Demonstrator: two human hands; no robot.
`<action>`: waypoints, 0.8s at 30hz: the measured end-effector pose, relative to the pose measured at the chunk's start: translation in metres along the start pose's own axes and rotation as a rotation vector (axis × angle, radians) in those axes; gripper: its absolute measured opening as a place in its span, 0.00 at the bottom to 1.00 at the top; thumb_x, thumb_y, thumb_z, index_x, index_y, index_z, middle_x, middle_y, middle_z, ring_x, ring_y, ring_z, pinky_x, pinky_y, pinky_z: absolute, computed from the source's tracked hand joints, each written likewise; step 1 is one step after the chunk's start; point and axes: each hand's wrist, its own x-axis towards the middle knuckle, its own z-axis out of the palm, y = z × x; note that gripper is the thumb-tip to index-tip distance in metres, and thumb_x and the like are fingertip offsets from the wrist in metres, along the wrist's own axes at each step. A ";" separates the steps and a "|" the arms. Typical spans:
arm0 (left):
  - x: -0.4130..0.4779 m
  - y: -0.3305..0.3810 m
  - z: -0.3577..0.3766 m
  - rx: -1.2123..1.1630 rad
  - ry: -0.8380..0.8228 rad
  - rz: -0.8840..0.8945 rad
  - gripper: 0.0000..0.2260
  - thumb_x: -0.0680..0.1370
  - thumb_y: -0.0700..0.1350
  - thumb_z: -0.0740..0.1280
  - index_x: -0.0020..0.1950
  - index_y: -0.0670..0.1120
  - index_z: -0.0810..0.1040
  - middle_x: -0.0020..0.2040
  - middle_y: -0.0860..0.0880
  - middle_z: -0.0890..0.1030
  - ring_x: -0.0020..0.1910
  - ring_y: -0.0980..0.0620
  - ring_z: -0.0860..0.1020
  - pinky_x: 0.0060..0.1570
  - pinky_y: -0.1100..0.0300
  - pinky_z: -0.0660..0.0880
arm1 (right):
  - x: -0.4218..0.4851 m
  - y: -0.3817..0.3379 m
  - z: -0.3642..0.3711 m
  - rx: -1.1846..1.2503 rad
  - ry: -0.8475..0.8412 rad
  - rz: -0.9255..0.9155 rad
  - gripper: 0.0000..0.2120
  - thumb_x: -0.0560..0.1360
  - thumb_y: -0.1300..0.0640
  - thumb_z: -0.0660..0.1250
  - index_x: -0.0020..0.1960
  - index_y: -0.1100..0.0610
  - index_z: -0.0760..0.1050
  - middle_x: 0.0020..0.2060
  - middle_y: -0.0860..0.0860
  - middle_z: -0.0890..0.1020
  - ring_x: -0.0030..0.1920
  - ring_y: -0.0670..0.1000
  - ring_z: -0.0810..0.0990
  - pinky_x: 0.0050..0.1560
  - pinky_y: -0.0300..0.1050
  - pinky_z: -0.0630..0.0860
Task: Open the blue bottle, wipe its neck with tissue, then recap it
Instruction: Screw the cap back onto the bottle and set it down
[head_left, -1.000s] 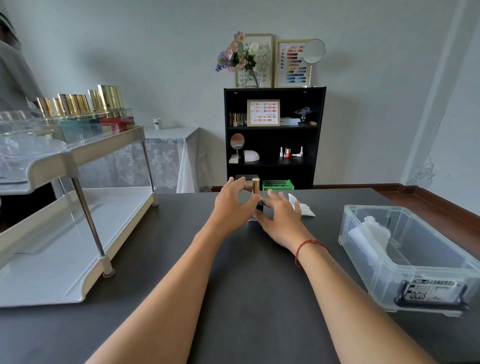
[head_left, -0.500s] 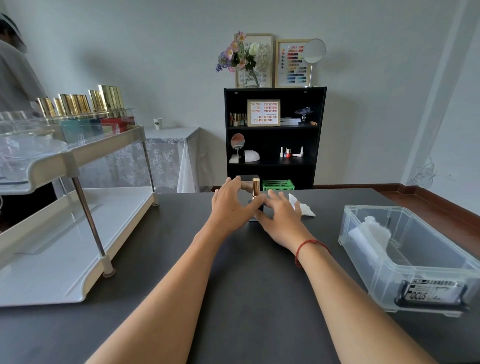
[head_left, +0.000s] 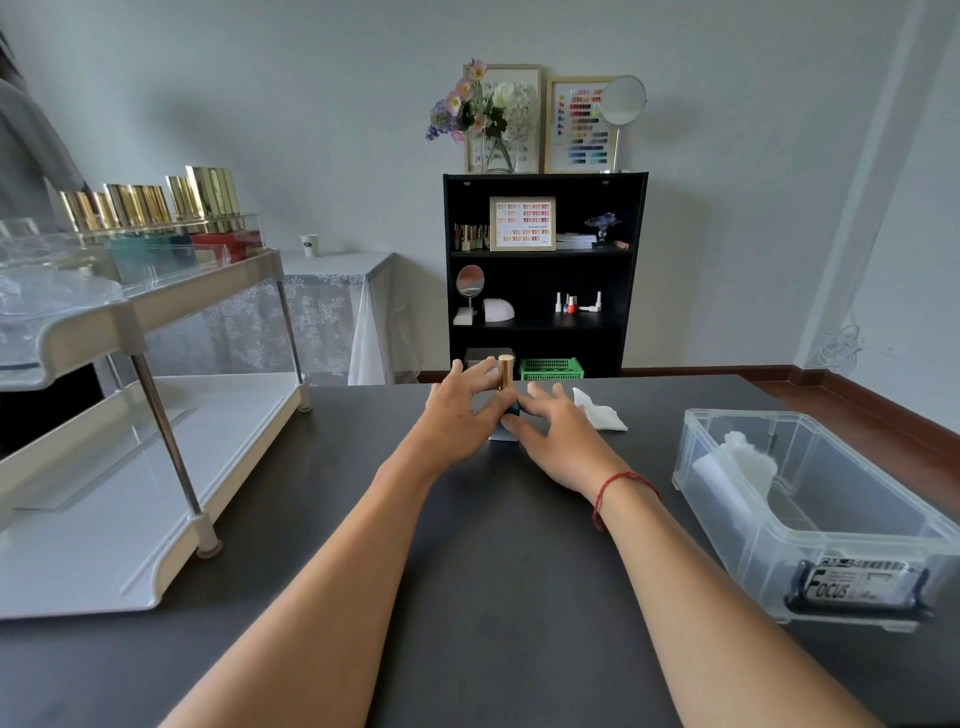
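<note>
A: Bottle (head_left: 510, 410) sits far-centre on the table (head_left: 493, 545), gold cap (head_left: 505, 372) on. How do you open it?

B: Brace the base with your right hand (head_left: 558, 431); its fingers rest spread, not clamped. Your left hand (head_left: 457, 415) curls by the cap; grip unclear. Twist gently, upright.

A: Containers?

B: Bin (head_left: 831, 519) holds white tissue; another tissue (head_left: 600, 413) lies beside the bottle.

One blue bottle (head_left: 511, 408), one gold cap (head_left: 505, 372), one tissue (head_left: 598, 413), one clear bin (head_left: 810, 525) at right, one white rack (head_left: 135, 415) at left, two hands.
</note>
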 end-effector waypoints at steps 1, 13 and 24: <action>-0.002 -0.002 0.001 -0.067 0.012 -0.001 0.11 0.81 0.44 0.62 0.41 0.58 0.77 0.58 0.48 0.80 0.68 0.44 0.71 0.76 0.45 0.52 | 0.000 -0.001 0.000 0.000 -0.007 0.000 0.20 0.80 0.48 0.57 0.71 0.49 0.66 0.77 0.51 0.56 0.77 0.53 0.43 0.76 0.59 0.43; -0.014 -0.014 -0.001 -0.018 0.100 -0.090 0.15 0.74 0.41 0.71 0.60 0.47 0.79 0.50 0.53 0.80 0.48 0.57 0.79 0.49 0.70 0.74 | -0.007 -0.002 -0.002 -0.061 -0.065 0.022 0.27 0.78 0.60 0.57 0.76 0.55 0.55 0.77 0.51 0.51 0.77 0.54 0.44 0.76 0.53 0.46; -0.015 -0.011 -0.007 0.168 -0.039 -0.241 0.16 0.75 0.53 0.66 0.63 0.57 0.74 0.35 0.55 0.73 0.38 0.54 0.72 0.61 0.48 0.67 | 0.002 -0.003 0.009 -0.323 -0.096 0.023 0.19 0.78 0.58 0.51 0.65 0.63 0.69 0.65 0.60 0.70 0.69 0.60 0.64 0.70 0.54 0.57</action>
